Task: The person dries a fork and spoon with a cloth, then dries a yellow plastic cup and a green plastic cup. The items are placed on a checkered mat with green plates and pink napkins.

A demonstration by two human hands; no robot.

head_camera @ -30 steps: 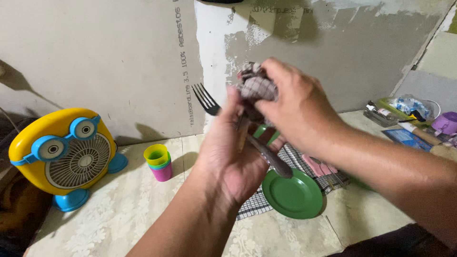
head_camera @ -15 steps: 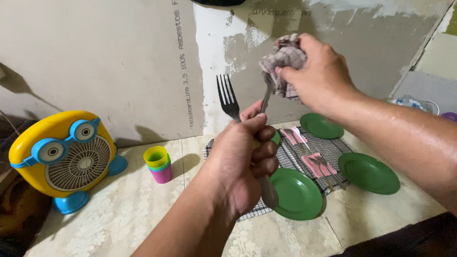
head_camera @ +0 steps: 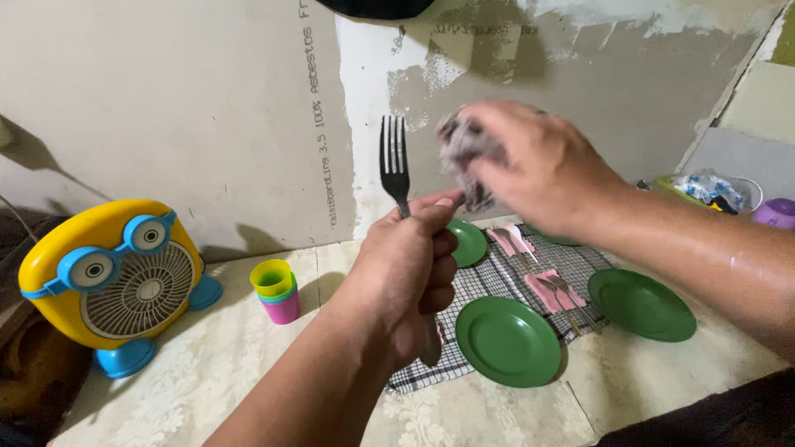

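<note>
A fork (head_camera: 394, 161) is held upright, tines up, in the closed grip of the left hand (head_camera: 410, 277). A crumpled cloth (head_camera: 460, 149) is clutched by the right hand (head_camera: 542, 170), just right of the tines, above green plates (head_camera: 507, 341) on the table (head_camera: 207, 372).

A modest home dining corner: green plates (head_camera: 507, 341) on a checked cloth (head_camera: 489, 285), stacked cups (head_camera: 277, 290).

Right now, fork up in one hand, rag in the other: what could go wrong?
1. The left hand grips the fork low on its handle, tines up near the right hand; a hasty pass of the crumpled cloth could jab fingers.
2. If the fork slips, it would likely fall onto the green plate or checked cloth below.
3. A wide elbow swing might topple the stacked cups.
</note>
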